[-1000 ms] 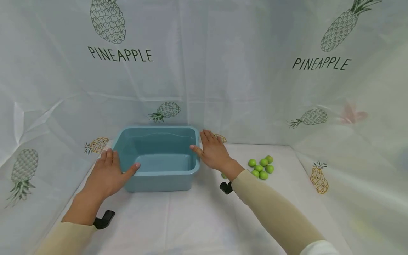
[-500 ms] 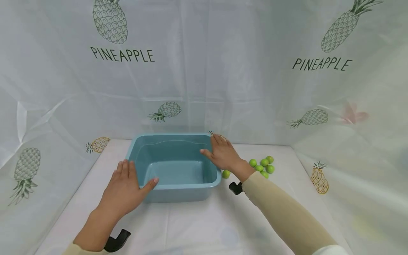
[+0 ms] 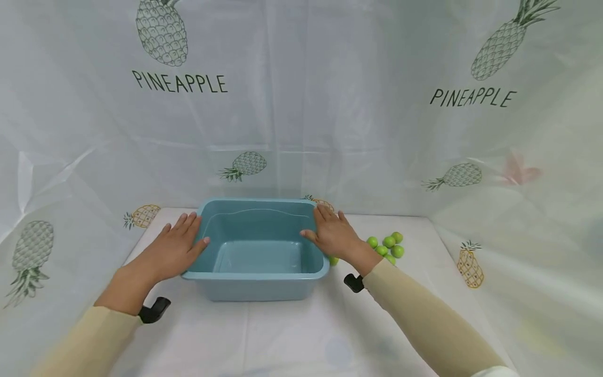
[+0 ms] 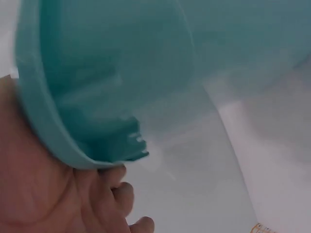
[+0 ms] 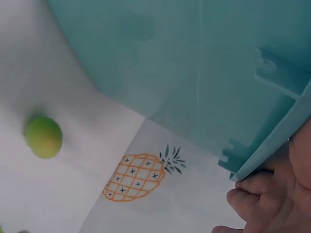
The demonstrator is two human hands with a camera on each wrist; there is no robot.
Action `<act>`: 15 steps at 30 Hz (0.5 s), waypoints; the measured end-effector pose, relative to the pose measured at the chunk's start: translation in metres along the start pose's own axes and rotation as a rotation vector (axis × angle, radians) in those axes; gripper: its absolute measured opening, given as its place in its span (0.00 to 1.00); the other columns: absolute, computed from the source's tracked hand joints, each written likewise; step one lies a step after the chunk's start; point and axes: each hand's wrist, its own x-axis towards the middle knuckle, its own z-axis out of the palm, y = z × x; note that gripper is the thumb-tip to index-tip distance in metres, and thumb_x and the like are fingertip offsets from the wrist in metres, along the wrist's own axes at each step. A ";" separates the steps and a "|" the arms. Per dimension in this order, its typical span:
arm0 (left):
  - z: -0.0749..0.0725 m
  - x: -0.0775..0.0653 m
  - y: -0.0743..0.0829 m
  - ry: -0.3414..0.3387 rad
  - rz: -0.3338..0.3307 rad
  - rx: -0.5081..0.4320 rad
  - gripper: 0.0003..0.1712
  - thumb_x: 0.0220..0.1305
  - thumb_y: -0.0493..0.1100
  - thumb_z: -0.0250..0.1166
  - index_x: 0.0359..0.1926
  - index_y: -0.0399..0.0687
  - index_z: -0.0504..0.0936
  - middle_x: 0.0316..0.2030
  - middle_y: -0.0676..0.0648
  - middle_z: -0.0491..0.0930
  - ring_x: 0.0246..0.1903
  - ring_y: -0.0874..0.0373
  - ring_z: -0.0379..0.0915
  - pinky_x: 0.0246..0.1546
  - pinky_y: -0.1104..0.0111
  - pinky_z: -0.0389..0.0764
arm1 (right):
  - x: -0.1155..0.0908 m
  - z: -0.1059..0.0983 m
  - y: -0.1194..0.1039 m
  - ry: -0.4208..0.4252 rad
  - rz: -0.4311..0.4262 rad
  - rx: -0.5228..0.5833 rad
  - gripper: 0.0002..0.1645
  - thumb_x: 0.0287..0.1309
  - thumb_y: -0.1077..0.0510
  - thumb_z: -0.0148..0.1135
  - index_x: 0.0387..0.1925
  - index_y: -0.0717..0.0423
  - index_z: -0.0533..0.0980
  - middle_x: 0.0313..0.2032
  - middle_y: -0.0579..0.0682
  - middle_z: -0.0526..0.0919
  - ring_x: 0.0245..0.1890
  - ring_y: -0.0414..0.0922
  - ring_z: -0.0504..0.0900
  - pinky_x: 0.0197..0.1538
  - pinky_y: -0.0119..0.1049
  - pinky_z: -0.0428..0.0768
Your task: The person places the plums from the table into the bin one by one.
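Basin [image 3: 261, 289] of light-blue plastic, rectangular with rounded corners, stands upright on white printed cloth [image 3: 235, 340], between both hands. Left hand [image 3: 171, 252]: fingers straight, thumb spread wide, palm touching the left rim. Right hand [image 3: 336, 235]: fingers extended, thumb wide apart, touching the right rim. Small round green fruits [image 3: 381, 251] grouped near the right wrist; one lies just beside the basin.
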 end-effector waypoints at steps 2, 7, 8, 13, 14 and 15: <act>-0.003 0.008 -0.003 -0.015 0.004 -0.005 0.48 0.84 0.61 0.46 0.81 0.26 0.46 0.81 0.24 0.42 0.81 0.25 0.35 0.75 0.27 0.43 | -0.003 0.000 0.002 0.004 -0.008 -0.008 0.52 0.79 0.33 0.48 0.82 0.68 0.52 0.83 0.65 0.51 0.84 0.61 0.51 0.81 0.66 0.52; 0.000 0.015 -0.008 -0.016 -0.001 -0.013 0.50 0.84 0.64 0.45 0.82 0.26 0.43 0.82 0.24 0.39 0.81 0.26 0.34 0.75 0.27 0.42 | -0.008 0.000 0.003 0.001 -0.014 0.015 0.52 0.79 0.31 0.47 0.82 0.66 0.52 0.83 0.63 0.51 0.84 0.60 0.50 0.82 0.66 0.49; 0.003 0.014 -0.008 -0.009 0.000 -0.018 0.50 0.84 0.63 0.45 0.82 0.26 0.43 0.81 0.24 0.40 0.81 0.26 0.35 0.75 0.26 0.43 | -0.009 0.001 0.002 0.000 -0.014 0.021 0.52 0.79 0.31 0.46 0.82 0.66 0.51 0.83 0.62 0.51 0.84 0.59 0.50 0.82 0.66 0.48; 0.016 -0.002 -0.001 0.040 -0.007 -0.053 0.49 0.84 0.62 0.47 0.81 0.24 0.44 0.81 0.23 0.42 0.81 0.25 0.36 0.75 0.27 0.45 | -0.018 0.001 0.004 0.042 -0.040 0.026 0.51 0.79 0.31 0.47 0.82 0.65 0.55 0.83 0.61 0.54 0.83 0.59 0.53 0.81 0.68 0.49; 0.018 -0.006 0.002 0.048 -0.009 -0.059 0.49 0.84 0.61 0.47 0.81 0.24 0.45 0.81 0.23 0.42 0.81 0.25 0.37 0.75 0.27 0.46 | -0.020 0.001 0.005 0.053 -0.047 0.025 0.50 0.79 0.31 0.47 0.82 0.64 0.56 0.83 0.61 0.55 0.83 0.59 0.54 0.81 0.68 0.50; 0.020 -0.010 0.006 0.055 -0.012 -0.066 0.49 0.84 0.61 0.48 0.81 0.24 0.45 0.81 0.23 0.42 0.81 0.25 0.37 0.76 0.28 0.46 | -0.022 0.001 0.006 0.066 -0.056 0.022 0.48 0.79 0.33 0.47 0.81 0.64 0.57 0.82 0.61 0.56 0.83 0.59 0.55 0.81 0.68 0.50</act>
